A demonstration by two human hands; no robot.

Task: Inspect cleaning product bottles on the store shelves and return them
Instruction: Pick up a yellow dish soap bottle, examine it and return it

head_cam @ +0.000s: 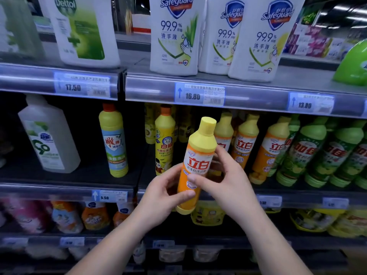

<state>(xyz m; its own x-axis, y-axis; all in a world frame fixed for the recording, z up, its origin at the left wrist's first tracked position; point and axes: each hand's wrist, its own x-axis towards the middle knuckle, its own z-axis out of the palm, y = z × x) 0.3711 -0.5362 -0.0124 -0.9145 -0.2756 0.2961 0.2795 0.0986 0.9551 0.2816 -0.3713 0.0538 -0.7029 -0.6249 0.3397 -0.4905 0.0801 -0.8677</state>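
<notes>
Hands both on bottle (196, 161): left hand (164, 192) wraps lower body, right hand (224, 181) holds label zone, thumb across front. Bottle near upright, slight tilt, held in air before middle shelf (297, 201), clear of it.

Risks:
- likely slip during turn if one hand lets go
- on return, base may knock tight row (244, 143) behind, toppling neighbours
- slot hidden behind bottle

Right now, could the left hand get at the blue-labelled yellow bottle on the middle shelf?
Probably yes. The blue-labelled yellow bottle stands unobstructed left of the left hand, which would first have to leave the orange dish-soap bottle to the right hand.
</notes>
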